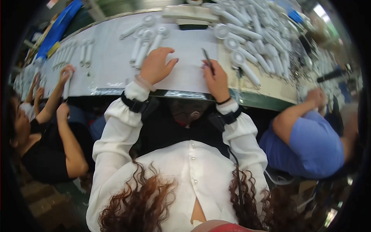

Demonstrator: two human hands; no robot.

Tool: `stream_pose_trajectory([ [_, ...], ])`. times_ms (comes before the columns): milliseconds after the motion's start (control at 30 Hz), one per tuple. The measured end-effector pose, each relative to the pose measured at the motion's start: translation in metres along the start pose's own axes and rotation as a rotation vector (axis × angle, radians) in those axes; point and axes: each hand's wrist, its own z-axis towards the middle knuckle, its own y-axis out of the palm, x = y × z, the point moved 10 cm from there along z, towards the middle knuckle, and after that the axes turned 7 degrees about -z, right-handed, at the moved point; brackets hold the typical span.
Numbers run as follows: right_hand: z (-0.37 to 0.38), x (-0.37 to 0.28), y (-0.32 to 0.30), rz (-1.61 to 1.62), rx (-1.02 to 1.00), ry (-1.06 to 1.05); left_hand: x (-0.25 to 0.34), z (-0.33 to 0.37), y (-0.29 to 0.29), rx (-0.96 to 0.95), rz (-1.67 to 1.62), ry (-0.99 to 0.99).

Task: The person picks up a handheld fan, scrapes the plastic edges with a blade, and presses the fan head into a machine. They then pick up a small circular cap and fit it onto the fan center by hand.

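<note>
My left hand [155,66] is over the white work surface with its thumb and forefinger apart and nothing visible between them. Just beyond it lies a small group of white plastic pieces [147,36], each with a round head and a long handle; the hand partly covers the nearest ones. My right hand [217,82] grips a slim dark pointed tool [208,58], tilted with its tip up and away from me. Whether it is a pen or tweezers I cannot tell. The tool's lower end is hidden by my fingers.
A large heap of similar white pieces [266,42] covers the right of the table [262,87]. A pale block [190,14] stands at the back. More pieces [85,52] lie in rows at left. Co-workers sit on both sides, a black top [50,154] left, a blue sleeve [315,143] right.
</note>
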Motion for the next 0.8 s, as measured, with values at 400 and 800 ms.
stream_pose_trajectory([
  [400,0.005,0.031,-0.131,-0.803,0.287,-0.041,0.017,-0.028,0.030,-0.123,-0.300,-0.120],
  [800,0.016,0.018,-0.087,-0.785,0.127,-0.031,0.016,-0.038,0.031,-0.088,-0.300,-0.027],
])
